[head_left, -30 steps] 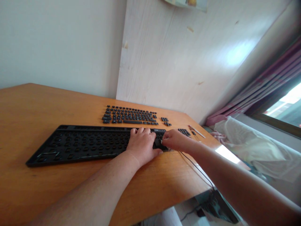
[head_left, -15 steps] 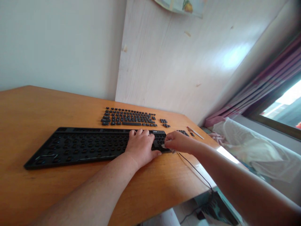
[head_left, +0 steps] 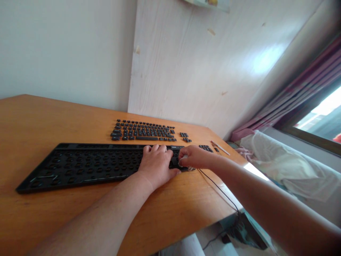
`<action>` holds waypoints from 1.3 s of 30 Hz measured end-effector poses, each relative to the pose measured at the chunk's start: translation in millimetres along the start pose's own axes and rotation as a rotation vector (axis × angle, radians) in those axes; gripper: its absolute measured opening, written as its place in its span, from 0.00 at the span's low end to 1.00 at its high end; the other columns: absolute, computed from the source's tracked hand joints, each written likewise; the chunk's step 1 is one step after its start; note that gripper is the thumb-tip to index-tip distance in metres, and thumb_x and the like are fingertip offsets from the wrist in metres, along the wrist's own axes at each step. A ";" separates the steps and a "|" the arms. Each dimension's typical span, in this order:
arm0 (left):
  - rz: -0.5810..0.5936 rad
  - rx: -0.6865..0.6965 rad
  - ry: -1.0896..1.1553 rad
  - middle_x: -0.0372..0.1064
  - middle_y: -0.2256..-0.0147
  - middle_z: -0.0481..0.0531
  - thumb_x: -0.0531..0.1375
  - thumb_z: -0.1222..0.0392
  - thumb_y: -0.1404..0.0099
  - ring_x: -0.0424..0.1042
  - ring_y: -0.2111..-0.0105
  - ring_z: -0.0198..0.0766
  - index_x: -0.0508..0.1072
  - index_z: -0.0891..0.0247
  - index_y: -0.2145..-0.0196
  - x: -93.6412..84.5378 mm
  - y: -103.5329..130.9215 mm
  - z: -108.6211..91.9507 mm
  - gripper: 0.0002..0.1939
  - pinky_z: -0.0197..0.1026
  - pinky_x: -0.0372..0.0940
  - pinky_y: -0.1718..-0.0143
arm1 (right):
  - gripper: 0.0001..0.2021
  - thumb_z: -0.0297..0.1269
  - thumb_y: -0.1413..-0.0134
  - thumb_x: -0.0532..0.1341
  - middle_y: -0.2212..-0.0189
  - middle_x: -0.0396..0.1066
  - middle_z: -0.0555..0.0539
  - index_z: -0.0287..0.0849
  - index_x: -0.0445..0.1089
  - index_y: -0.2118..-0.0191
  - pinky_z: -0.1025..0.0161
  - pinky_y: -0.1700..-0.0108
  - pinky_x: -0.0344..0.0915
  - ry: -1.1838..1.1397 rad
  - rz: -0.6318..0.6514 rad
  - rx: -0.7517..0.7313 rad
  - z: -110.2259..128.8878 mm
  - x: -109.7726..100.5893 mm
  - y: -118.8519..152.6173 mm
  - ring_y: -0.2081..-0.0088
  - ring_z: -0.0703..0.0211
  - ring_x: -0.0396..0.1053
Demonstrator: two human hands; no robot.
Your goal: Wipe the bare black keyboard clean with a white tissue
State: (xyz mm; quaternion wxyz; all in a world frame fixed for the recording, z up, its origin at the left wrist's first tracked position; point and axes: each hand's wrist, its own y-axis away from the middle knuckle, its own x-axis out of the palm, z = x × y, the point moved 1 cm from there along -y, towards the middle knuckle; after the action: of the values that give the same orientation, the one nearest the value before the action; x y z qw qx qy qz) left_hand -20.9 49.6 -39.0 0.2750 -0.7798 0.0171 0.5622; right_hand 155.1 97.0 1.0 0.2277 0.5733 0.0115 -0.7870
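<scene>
A black keyboard base (head_left: 93, 161) without its keycaps lies slanted across the wooden table. My left hand (head_left: 157, 161) rests on its right part, fingers spread over the top edge and thumb at the near edge. At the base's right end, my right hand (head_left: 193, 157) is closed on a small white tissue (head_left: 190, 168), mostly hidden under the fingers. Removed black keycaps (head_left: 146, 129) are laid out in rows behind the base, with smaller groups of keycaps (head_left: 205, 147) to the right.
Near the table's right edge lie a white stick (head_left: 223, 149) and a few small parts. A black cable (head_left: 221, 190) runs from the keyboard over the table's edge. The wall (head_left: 106, 53) stands behind the table (head_left: 53, 115). White cloth (head_left: 287, 163) is at the right.
My right hand has moved slightly left and up along the keyboard base's right end. My left hand stays on the base. The whole view has shifted a little.
</scene>
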 end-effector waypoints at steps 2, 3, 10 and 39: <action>-0.006 0.005 -0.002 0.70 0.57 0.58 0.58 0.32 0.44 0.64 0.53 0.54 0.74 0.57 0.60 -0.3 -0.2 0.0 0.27 0.55 0.55 0.55 | 0.08 0.32 0.57 0.61 0.79 0.70 0.53 0.41 0.74 0.67 0.72 0.77 0.56 0.058 0.022 -0.032 0.6 -2.5 -1.4 0.77 0.66 0.66; -0.006 0.008 -0.002 0.70 0.57 0.58 0.58 0.32 0.44 0.64 0.53 0.54 0.74 0.57 0.60 -0.4 -0.2 0.0 0.27 0.55 0.55 0.55 | 0.08 0.32 0.56 0.61 0.78 0.70 0.53 0.42 0.74 0.66 0.71 0.76 0.55 0.099 0.031 -0.059 1.2 -4.2 -1.4 0.77 0.66 0.66; 0.011 -0.005 0.006 0.70 0.57 0.57 0.58 0.32 0.45 0.64 0.52 0.55 0.74 0.56 0.61 -0.8 -0.2 -0.5 0.27 0.55 0.55 0.54 | 0.09 0.39 0.52 0.62 0.74 0.72 0.53 0.47 0.75 0.63 0.68 0.72 0.52 0.380 -0.013 -0.183 3.7 -13.5 5.6 0.72 0.64 0.65; -0.013 0.006 0.000 0.70 0.57 0.57 0.59 0.32 0.46 0.64 0.53 0.54 0.74 0.57 0.60 3.6 -0.6 1.2 0.28 0.55 0.53 0.54 | 0.07 0.39 0.39 0.56 0.64 0.72 0.47 0.45 0.70 0.61 0.63 0.64 0.52 0.716 -0.115 -0.391 -16.2 -10.5 29.7 0.63 0.58 0.66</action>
State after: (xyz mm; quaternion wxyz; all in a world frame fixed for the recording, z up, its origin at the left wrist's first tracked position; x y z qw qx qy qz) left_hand -20.4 51.7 -42.2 0.2810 -0.7791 0.0135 0.5603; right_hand 183.1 78.5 12.3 0.2696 0.7553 0.2716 -0.5320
